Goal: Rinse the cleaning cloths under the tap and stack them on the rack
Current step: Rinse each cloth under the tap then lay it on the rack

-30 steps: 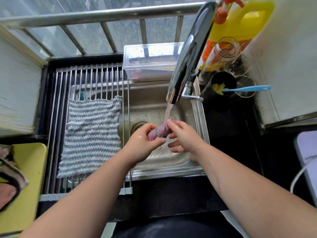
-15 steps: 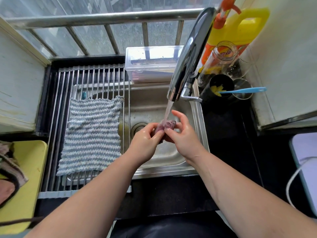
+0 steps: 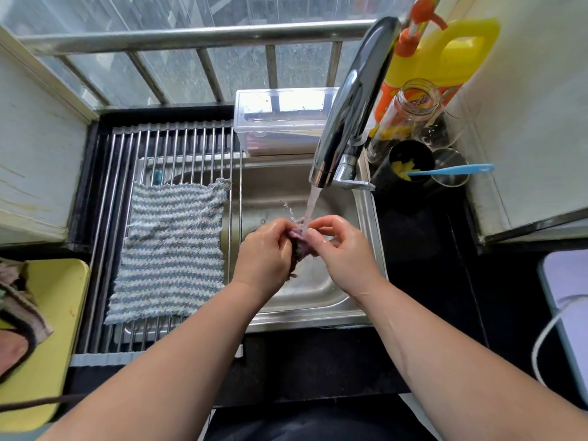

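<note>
Water runs from the chrome tap (image 3: 350, 100) onto a bunched purple cloth (image 3: 300, 245) held over the steel sink (image 3: 318, 291). My left hand (image 3: 265, 253) grips the cloth from the left, and my right hand (image 3: 337, 246) pinches it from the right; most of the cloth is hidden between them. A blue-and-white striped cloth (image 3: 171, 249) lies flat on the roll-up wire rack (image 3: 127, 144) over the sink's left half. More cloths (image 3: 19, 300) lie on a yellow tray (image 3: 60, 313) at the far left.
A clear lidded box (image 3: 280, 122) stands behind the sink. A yellow detergent jug (image 3: 445, 55), a glass jar (image 3: 407, 106), a black cup (image 3: 410, 163) holding a blue-handled tool (image 3: 451, 170) and glasses crowd the right. A white device (image 3: 569, 300) with a cable lies on the black counter (image 3: 429, 265).
Both hands have kept working the purple cloth under the stream, shifting their grip and turning it. The striped cloth on the rack has not moved.
</note>
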